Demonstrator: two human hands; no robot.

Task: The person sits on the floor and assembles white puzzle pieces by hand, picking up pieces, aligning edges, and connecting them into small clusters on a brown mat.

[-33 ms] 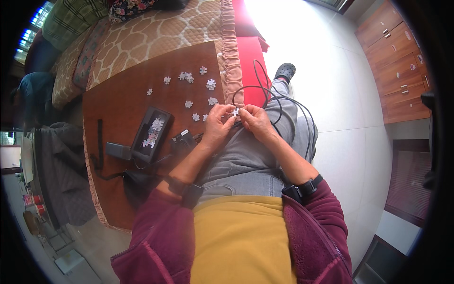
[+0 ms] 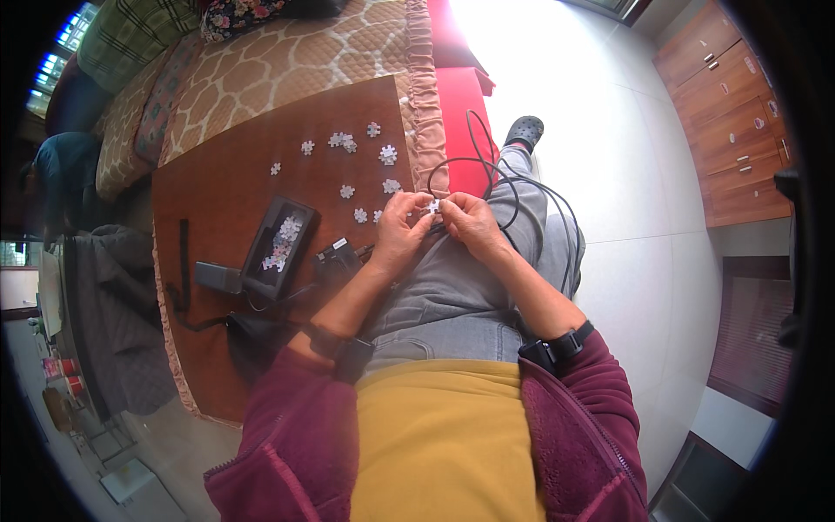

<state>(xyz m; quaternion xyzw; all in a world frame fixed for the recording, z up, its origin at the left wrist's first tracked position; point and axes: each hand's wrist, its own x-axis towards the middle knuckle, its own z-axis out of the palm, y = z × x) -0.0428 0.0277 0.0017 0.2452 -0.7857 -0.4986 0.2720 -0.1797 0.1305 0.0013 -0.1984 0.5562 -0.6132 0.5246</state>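
Note:
Over my lap, my left hand [image 2: 403,228] and my right hand [image 2: 472,224] meet with fingertips pinched on a small white jigsaw puzzle piece [image 2: 433,207]. Both hands hold it; whether it is one piece or two joined is too small to tell. On the brown board [image 2: 226,165] left of my hands lie several pale puzzle pieces, singly and in little clusters, among them a cluster [image 2: 342,141] and a piece [image 2: 388,155]. An open black box [image 2: 261,228] on the board holds a heap of puzzle pieces [image 2: 285,242].
A grey case [image 2: 217,277], a dark device [image 2: 337,257], a black strap [image 2: 183,252] and a black pouch [image 2: 252,344] lie on the board. Black cables [image 2: 557,196] loop across my right leg. The board rests on a patterned bedspread [image 2: 287,61]; a wooden cabinet [image 2: 726,113] stands far right.

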